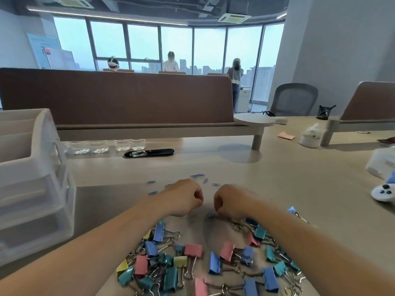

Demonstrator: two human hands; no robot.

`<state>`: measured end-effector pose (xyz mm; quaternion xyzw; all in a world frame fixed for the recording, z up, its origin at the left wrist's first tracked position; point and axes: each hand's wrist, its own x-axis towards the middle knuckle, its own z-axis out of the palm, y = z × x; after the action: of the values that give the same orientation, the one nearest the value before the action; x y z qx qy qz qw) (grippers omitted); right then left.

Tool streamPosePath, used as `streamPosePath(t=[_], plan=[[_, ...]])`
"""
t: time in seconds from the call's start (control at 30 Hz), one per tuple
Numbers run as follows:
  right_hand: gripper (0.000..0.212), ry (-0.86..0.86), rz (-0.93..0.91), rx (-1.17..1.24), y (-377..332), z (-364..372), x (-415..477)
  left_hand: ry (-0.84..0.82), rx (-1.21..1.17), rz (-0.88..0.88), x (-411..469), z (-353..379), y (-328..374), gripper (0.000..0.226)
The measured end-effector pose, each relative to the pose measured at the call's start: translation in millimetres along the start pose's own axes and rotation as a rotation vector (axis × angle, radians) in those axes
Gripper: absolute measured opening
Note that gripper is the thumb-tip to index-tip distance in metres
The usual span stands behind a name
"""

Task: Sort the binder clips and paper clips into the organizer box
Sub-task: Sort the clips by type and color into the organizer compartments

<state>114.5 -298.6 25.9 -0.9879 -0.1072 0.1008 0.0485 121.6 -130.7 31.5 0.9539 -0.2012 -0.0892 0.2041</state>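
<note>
**Asker:** What does the head view show on the table?

**Describer:** A pale table (pixel 277 189), seen from above the person's two bare forearms. Nearest the viewer lies a loose heap of binder clips (pixel 193 249) in blue, pink, teal and yellow, with their wire handles tangled. One stray binder clip (pixel 291 210) lies apart on the right. Beyond the hands, small blue paper clips (pixel 200 175) are scattered across the far middle of the table. The organizer box (pixel 36 174) is white and translucent with stacked drawers. It stands at the left edge, well apart from both groups of clips.

**Asker:** And the hands?

**Describer:** They are side by side, just beyond the heap. The left hand (pixel 186 197) has its fingers curled into a fist, and I cannot tell whether it holds anything. The right hand (pixel 232 201) is curled too, with its fingertips turned down toward the table. A single paper clip (pixel 211 215) lies just beside them (the fingertips are hidden, so I cannot tell whether they pinch it).

**Asker:** What could go wrong from here?

**Describer:** This is my judgement. The paper clips are thin and flat, so one could slip from a pinch or skid across the smooth surface. The forearms pass low over the heap, so a sweep toward the box could catch the tangled handles and drag binder clips in among the paper clips. The box is also far to the left, so clips could spill from a closed fist on the long carry.
</note>
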Motion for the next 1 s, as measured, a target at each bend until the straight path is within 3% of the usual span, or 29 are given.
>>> streamPosePath(t=[0.27, 0.43, 0.53, 0.73, 1.0], plan=[[0.001, 0.196, 0.016, 0.026, 5, 11, 43, 0.051, 0.018, -0.026, 36, 1, -22, 0.011], [0.026, 0.303, 0.115, 0.071, 14, 12, 70, 0.084, 0.063, -0.065, 65, 4, -38, 0.037], [0.045, 0.255, 0.14, 0.079, 21, 10, 81, 0.064, 0.108, -0.027, 80, 3, -46, 0.044], [0.025, 0.246, 0.118, 0.095, 18, 11, 92, -0.043, 0.163, 0.012, 97, 6, -53, 0.047], [0.022, 0.242, 0.098, 0.09, 7, 10, 97, -0.012, 0.163, 0.06, 91, 3, -58, 0.044]])
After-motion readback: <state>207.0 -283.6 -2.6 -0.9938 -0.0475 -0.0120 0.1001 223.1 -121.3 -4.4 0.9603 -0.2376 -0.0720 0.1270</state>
